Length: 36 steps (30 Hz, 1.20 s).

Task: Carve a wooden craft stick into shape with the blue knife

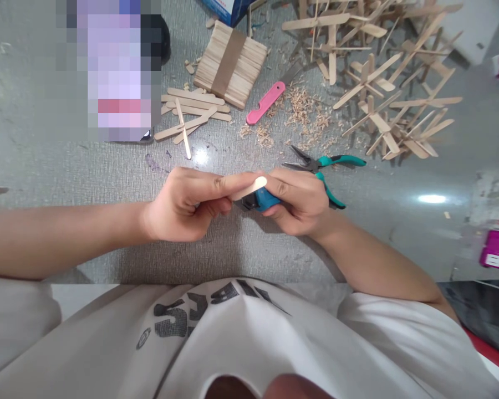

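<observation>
My left hand (191, 202) is closed, pinching a wooden craft stick (260, 182) between its thumb and fingers. The stick's rounded end points to the right. My right hand (301, 200) wraps round a blue and black utility knife (266, 198), its front end pointing left against the underside of the stick. Fingers hide most of the knife and part of the stick. Just beyond my right hand lie needle-nose pliers (314, 163) with teal handles, open on the table.
A banded bundle of craft sticks (249, 61), loose sticks (199, 105) and a pink folding knife (266, 103) lie ahead. Wood shavings (307, 113) are scattered beside them. Several crossed-stick assemblies (370, 83) fill the back right. A pixelated area covers the back left.
</observation>
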### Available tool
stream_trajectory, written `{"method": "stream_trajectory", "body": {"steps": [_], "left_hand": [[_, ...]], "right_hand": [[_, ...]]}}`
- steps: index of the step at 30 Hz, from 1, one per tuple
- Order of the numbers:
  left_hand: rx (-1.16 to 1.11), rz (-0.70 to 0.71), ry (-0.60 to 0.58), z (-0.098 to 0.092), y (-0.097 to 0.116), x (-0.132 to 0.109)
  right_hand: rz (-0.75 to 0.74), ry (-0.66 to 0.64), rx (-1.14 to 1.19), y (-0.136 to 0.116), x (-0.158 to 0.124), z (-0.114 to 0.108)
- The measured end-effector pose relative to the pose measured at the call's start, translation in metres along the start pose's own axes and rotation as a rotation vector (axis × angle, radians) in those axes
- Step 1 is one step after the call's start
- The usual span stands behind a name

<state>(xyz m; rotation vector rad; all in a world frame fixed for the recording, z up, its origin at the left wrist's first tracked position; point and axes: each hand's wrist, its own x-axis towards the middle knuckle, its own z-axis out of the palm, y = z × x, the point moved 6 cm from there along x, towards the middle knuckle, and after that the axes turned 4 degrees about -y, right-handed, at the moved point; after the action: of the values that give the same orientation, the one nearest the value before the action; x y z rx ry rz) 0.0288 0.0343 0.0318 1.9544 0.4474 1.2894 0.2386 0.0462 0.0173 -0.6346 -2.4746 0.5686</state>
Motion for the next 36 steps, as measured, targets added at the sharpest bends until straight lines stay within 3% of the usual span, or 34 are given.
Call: {"method": "stream_trajectory", "body": {"steps": [5,12,17,24,36], "left_hand": [[0.019,-0.04,0.041,0.001,-0.003,-0.004],[-0.322,-0.43,0.054,0.005,-0.024,-0.015],[-0.491,-0.556,0.089,0.007,-0.03,-0.016],[-0.529,-0.55,0.136,0.004,-0.031,-0.013],[-0.431,-0.458,0.111,0.003,-0.032,-0.013]], "right_hand": [[0.073,0.022,-0.018,-0.005,0.001,0.001],[0.078,0.192,-0.091,-0.007,0.002,-0.004],[0.093,0.201,-0.145,-0.003,0.001,-0.005],[0.089,0.283,-0.218,-0.006,0.004,-0.015],[0.058,0.14,-0.116,-0.003,0.006,-0.009]]}}
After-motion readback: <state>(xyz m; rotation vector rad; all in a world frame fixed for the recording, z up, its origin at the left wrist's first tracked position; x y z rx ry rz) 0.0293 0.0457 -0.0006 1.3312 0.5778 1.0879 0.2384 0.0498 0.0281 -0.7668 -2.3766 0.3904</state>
